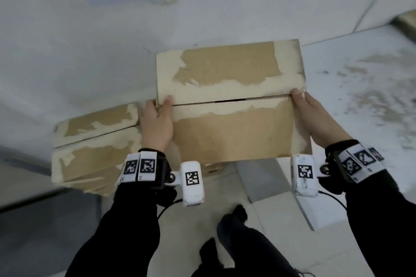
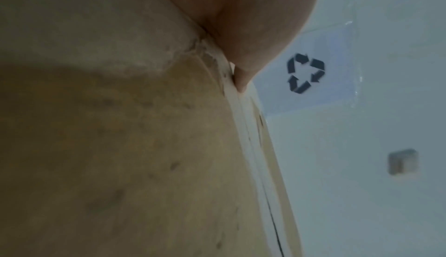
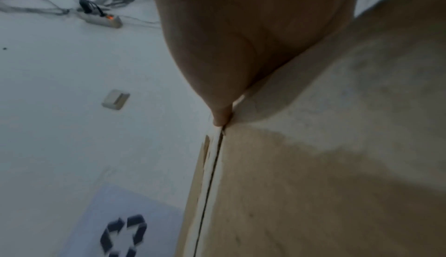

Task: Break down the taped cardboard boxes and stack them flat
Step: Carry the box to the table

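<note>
I hold a worn brown cardboard box (image 1: 231,132) in front of me, its two top flaps closed along a narrow seam (image 1: 229,101). My left hand (image 1: 157,123) grips the box's left end, thumb lying on the seam, fingers over the side. At the right end my right hand (image 1: 315,117) grips it the same way. The wrist views show each hand, the left hand (image 2: 241,13) and the right hand (image 3: 241,32), against the box (image 2: 120,146) (image 3: 325,165) at the seam. A second, similar box (image 1: 94,153) lies on the floor to the lower left.
Pale floor all round. A blue mat with a recycling sign (image 2: 305,73) (image 3: 123,236) lies beyond the box. A power strip with cables (image 3: 101,19) sits farther off. A small floor plate (image 3: 115,100) is near it. My legs (image 1: 236,231) stand below the box.
</note>
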A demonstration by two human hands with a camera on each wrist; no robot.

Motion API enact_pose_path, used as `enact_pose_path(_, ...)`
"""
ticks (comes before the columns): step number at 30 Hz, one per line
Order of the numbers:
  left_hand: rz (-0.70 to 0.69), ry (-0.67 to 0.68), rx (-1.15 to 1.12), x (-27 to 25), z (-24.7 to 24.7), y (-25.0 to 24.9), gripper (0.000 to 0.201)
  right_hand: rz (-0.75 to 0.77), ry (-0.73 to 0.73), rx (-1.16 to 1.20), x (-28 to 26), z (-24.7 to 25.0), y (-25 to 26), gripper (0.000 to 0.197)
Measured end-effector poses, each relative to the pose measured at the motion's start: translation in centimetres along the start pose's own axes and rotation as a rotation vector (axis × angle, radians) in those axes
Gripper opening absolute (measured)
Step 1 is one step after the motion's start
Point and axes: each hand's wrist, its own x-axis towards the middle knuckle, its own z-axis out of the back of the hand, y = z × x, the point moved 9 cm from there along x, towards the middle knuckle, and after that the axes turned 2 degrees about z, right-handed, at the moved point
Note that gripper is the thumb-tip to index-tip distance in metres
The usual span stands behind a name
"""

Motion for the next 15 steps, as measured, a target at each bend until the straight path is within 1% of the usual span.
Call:
enact_pose_path(4, -0.106, 0.144, 0.006, -2.8, -7.7, -3.8, 0.034, -0.072, -0.129, 0.025, -3.6, 8.3, -1.7, 0.046)
enact_pose_path(7, -0.117, 0.244, 0.018, -4.9, -14.7, -5.8, 0.036, -0.126, -0.238, -0.008, -3.8, 15.7, -3.6, 0.046)
enact_pose_path(10, -0.095, 0.296, 0.023, -7.2, -21.8, -7.7, 0.037, -0.153, -0.267, -0.119, -2.4, 22.8, -5.7, 0.056)
enact_pose_path(13, -0.085, 0.312, 0.06, -8.8, -28.8, -9.5, 0.037, -0.148, -0.271, -0.138, 0.2, 29.5, -7.1, 0.051)
enact_pose_path(15, -0.044, 0.297, 0.079, -9.5, -33.0, -10.2, 0.038, -0.153, -0.221, -0.126, 2.9, 33.1, -7.6, 0.048)
